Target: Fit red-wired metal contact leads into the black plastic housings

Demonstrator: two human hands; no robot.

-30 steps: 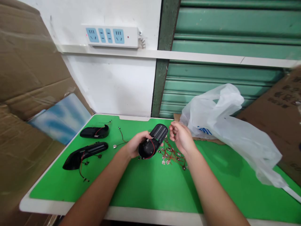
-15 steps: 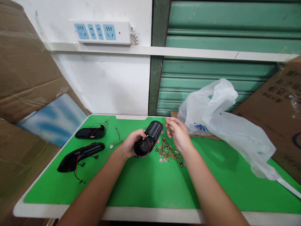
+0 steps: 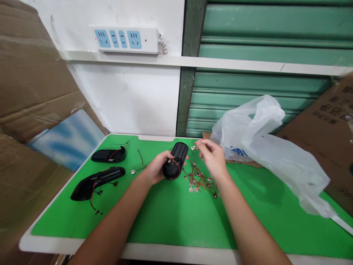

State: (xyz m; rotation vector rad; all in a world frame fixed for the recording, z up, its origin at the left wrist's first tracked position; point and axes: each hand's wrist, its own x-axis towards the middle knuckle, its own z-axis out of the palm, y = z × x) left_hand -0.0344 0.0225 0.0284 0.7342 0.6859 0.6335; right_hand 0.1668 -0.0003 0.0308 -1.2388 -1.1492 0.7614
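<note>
My left hand (image 3: 156, 168) is wrapped round a black plastic battery housing (image 3: 175, 160) with a red wire, held just above the green mat (image 3: 171, 213). My right hand (image 3: 211, 158) hovers right of the housing, fingers pinched on a small metal contact (image 3: 192, 147) on a thin wire. Below my right hand lies a heap of red wires with metal contacts (image 3: 200, 180). Two more black housings (image 3: 109, 155) (image 3: 95, 182) lie at the mat's left.
A white plastic bag (image 3: 264, 143) lies at the back right of the mat. Cardboard sheets (image 3: 30, 81) lean at the left, another cardboard box (image 3: 331, 121) at the right. A loose wire (image 3: 139, 162) lies between the housings. A power strip (image 3: 125, 39) is on the wall.
My left hand has turned the housing more upright. My right hand has risen slightly, its fingers closing into a pinch on a contact by the housing's top end.
</note>
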